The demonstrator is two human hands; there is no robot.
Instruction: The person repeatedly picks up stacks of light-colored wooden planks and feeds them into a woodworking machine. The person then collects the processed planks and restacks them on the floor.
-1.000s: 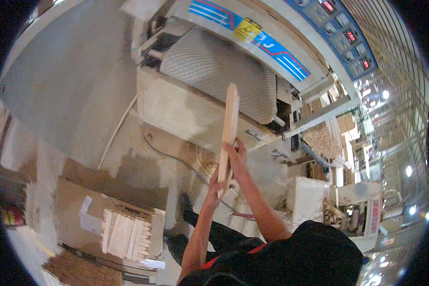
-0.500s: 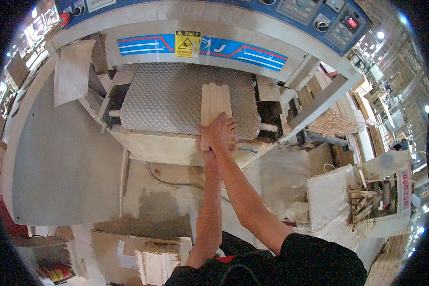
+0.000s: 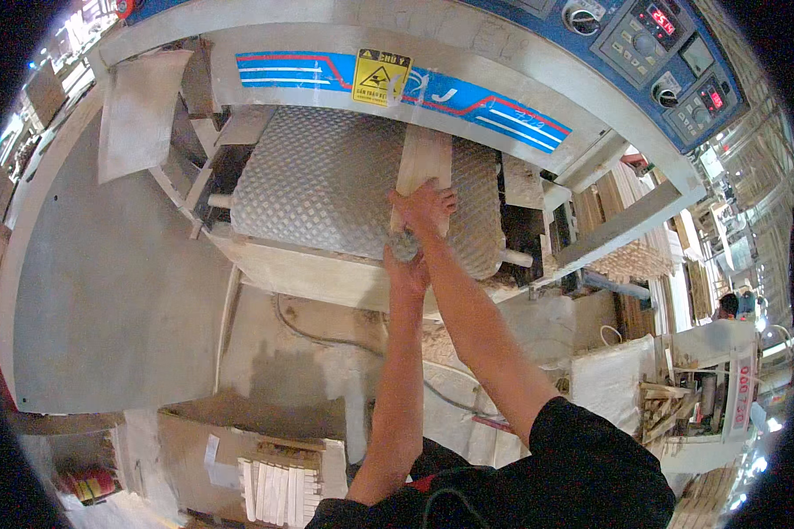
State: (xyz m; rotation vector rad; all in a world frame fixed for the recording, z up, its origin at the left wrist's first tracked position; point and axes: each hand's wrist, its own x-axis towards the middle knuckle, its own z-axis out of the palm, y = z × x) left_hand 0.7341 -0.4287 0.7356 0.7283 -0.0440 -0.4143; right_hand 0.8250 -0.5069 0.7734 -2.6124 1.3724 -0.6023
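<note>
Pressing a wooden board (image 3: 423,163) below the yellow warning sign (image 3: 381,78), both hands (image 3: 423,210).

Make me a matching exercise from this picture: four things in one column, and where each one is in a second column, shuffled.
1. wooden board
2. right hand
3. yellow warning label
4. stack of wooden slats

A. low on the floor, lower left
B. on the machine's blue stripe
C. flat on the textured belt
D. pressing the board's near end

Pairs: 1-C, 2-D, 3-B, 4-A
</note>
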